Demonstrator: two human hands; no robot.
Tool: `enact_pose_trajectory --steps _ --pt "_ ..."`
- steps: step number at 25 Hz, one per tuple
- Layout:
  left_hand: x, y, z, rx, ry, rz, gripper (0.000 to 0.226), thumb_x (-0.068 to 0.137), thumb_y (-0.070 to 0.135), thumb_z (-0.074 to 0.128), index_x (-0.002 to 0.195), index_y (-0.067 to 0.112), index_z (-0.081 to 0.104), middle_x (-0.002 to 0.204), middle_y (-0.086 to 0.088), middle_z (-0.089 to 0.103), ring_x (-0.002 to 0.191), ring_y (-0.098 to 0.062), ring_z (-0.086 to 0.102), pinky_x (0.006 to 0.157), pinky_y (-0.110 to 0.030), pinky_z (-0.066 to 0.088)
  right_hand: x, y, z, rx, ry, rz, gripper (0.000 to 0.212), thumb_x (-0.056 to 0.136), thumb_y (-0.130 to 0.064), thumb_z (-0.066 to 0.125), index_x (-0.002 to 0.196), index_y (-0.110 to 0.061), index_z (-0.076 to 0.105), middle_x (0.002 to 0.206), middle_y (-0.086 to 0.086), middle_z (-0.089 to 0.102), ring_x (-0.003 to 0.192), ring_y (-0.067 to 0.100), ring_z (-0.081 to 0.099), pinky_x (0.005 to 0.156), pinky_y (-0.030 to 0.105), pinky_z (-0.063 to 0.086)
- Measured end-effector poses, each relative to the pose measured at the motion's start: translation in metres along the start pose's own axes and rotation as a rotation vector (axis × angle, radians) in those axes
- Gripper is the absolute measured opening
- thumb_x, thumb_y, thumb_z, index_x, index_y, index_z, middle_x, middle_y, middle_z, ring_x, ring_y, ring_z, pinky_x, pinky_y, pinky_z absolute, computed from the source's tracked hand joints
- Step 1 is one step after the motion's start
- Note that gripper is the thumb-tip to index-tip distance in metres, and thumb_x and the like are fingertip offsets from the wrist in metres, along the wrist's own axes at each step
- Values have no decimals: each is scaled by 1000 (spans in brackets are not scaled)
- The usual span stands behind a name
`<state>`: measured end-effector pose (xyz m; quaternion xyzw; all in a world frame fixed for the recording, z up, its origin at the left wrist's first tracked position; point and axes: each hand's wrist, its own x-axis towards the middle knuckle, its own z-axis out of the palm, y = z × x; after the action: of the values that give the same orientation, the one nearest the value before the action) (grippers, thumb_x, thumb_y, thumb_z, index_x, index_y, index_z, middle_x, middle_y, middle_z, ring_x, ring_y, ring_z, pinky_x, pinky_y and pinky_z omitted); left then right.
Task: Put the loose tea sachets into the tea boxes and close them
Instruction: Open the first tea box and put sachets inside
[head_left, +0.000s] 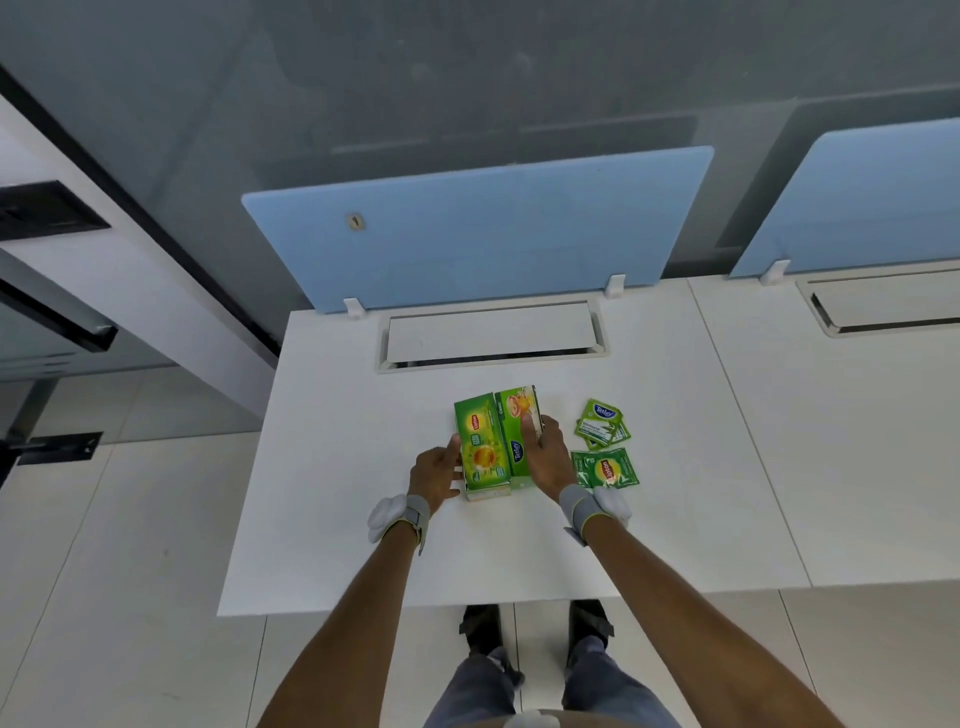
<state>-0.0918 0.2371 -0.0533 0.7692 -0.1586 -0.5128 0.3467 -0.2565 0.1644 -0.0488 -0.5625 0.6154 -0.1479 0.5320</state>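
We see two green tea boxes side by side and touching, mid-tabletop (363, 467): the Lipton box (480, 447) on the left, the Tetley box (519, 428) on the right. Our left hand (436, 473) rests against the Lipton box's left side, fingers loosely spread. Our right hand (545, 452) lies over the Tetley box's right edge, gripping it. Just right of that hand lie loose Tetley sachets (602, 423), with Lipton sachets (605, 467) nearer us.
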Motion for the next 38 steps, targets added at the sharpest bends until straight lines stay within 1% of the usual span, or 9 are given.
enact_pose_trajectory --steps 3,7,10,17,24,27,30,33,38 --pt "-1 -5 -2 66 95 75 46 86 48 65 100 4 67 104 -18 73 86 -33 70 71 -44 60 -5 -6 -1 -190 147 0 69 94 -64 32 142 -14 34 148 13 41 134 36 41 108 62 31" --pt "2 -2 0 52 117 121 29 84 19 72 108 5 64 104 -25 70 72 -28 61 66 -44 58 -9 -21 4 -155 242 -258 23 98 -24 45 113 -15 60 110 13 68 100 34 62 87 45 51" --pt "3 -6 4 0 127 111 23 85 0 63 108 4 63 102 -26 69 76 -29 60 70 -55 60 -11 -31 17 -220 101 -226 30 95 -9 43 114 -8 67 105 18 73 93 34 67 82 33 53" --pt "1 -5 1 -11 151 115 28 85 -10 54 107 4 63 103 -25 70 75 -30 61 70 -62 58 -15 -39 50 -319 82 -130 31 86 2 50 117 2 53 109 30 65 101 44 63 78 40 51" --pt "-6 2 0 37 142 145 23 88 31 66 100 12 69 104 -18 71 78 -27 62 65 -55 61 -18 -39 41 -208 240 -217 22 88 -8 45 108 -15 53 84 15 69 76 33 65 64 39 54" --pt "-15 18 3 -30 213 177 46 86 60 55 101 18 66 98 -4 69 83 -24 65 57 -37 60 -21 -47 36 -37 91 -292 22 88 -3 47 104 -14 57 83 10 73 75 22 68 65 30 52" --pt "-16 28 12 -53 270 254 44 90 53 55 105 13 64 93 0 65 86 -20 60 74 -28 44 -21 -47 32 20 -152 -304 25 87 3 50 105 -9 62 89 14 77 85 23 71 80 35 58" --pt "-12 26 16 -9 277 329 30 95 38 55 91 9 61 78 -1 60 77 -23 55 65 -27 38 -17 -30 11 88 -67 -250 26 87 7 47 96 -10 64 88 13 76 81 23 69 78 36 57" --pt "-3 15 13 73 304 346 28 96 36 52 90 10 59 76 -5 61 72 -25 54 63 -29 41 14 43 -81 -567 220 -352 41 73 12 53 105 -11 65 110 14 65 103 35 58 79 40 51"
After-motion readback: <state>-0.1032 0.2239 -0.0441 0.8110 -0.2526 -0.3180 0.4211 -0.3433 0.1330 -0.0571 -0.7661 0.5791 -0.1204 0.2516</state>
